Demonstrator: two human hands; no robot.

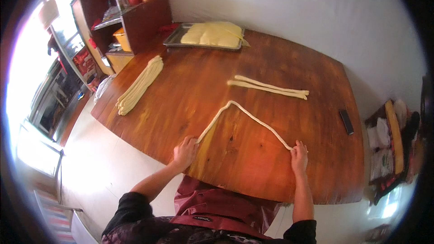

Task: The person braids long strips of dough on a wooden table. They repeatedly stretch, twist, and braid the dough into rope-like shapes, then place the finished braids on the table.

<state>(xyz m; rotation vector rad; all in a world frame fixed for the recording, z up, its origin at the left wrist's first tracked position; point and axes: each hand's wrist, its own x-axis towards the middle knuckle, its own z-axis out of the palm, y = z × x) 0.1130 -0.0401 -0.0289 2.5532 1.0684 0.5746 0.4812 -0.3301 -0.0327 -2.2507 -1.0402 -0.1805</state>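
Note:
A long twisted dough rope [255, 119] lies in a peak shape on the wooden table [244, 162], its two ends towards me. My left hand [185, 150] grips the left end near the table's front edge. The right end is held in the fingers of my right hand [299, 156]. Beyond the rope's peak, to the right, are a few plain dough strips [271, 87] side by side. A bundle of several dough strips [140, 84] rests at the table's left.
At the back, a metal tray [173, 42] holds a mass of pale dough [212, 34] with a yellow sheet at its corner. A dark phone-like object [346, 122] lies near the right edge. A wooden shelf unit [145, 20] stands at the back left, against the table.

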